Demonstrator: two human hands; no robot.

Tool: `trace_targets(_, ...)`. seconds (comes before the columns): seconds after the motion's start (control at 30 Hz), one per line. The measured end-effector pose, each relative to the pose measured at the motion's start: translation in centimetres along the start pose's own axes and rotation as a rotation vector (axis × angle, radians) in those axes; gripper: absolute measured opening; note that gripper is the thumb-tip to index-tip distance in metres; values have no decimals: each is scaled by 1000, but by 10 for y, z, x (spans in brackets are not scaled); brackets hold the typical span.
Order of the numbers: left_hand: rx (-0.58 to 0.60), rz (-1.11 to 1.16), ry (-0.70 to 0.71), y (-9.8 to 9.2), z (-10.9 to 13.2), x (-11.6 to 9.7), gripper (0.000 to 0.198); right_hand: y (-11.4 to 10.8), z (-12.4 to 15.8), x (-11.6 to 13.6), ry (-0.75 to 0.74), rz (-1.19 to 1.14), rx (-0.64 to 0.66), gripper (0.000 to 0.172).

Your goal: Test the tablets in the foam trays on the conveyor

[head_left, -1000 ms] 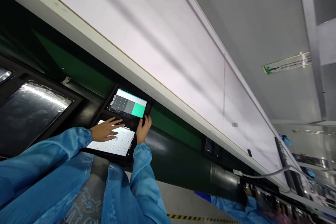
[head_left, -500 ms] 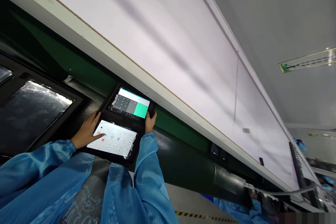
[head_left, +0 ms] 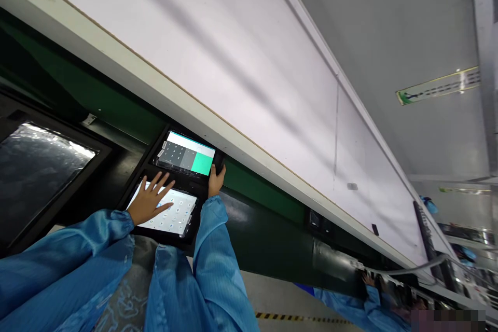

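Note:
Two lit tablets lie in a black tray (head_left: pixel 134 179). The upper tablet (head_left: pixel 181 155) shows a calculator with a green block. The lower tablet (head_left: pixel 175 218) shows a white screen with rows of app icons. My left hand (head_left: pixel 151 202) is spread over the left part of the lower tablet, fingers apart, covering some icons. At the tray's right edge, beside the upper tablet, my right hand (head_left: pixel 216 180) is closed round the black rim.
Another black tray (head_left: pixel 105 153) with a film-covered dark panel (head_left: pixel 42 171) is at the left. A long white ledge (head_left: pixel 194 122) runs diagonally above the green bench (head_left: pixel 264 233). Another person's blue sleeve (head_left: pixel 342 308) is at the lower right.
My left hand has moved right from the lower tablet's left edge onto its screen, with its fingers spread. My right hand keeps its place at the tray's edge. The view has shifted slightly.

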State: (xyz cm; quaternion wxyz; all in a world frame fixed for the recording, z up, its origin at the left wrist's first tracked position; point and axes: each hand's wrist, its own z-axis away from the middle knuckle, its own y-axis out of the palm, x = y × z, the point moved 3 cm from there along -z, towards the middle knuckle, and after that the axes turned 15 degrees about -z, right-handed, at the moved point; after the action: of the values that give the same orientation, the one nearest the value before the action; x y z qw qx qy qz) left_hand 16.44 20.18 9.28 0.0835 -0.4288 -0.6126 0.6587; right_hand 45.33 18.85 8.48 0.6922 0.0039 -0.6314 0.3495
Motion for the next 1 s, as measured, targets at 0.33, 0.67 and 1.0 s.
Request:
trace_targets(0.33,-64,181,-444,-12,-111,91,71,4,-6,-1,31,36,1,77)
trace_targets(0.67,-70,253,-498,3,-155,104,64,-1,-6,-8,-8,15,52,87)
trace_targets(1.0,-16,208,-536,2,-161,105,65,1,-6,-4,-30,14,28,79)
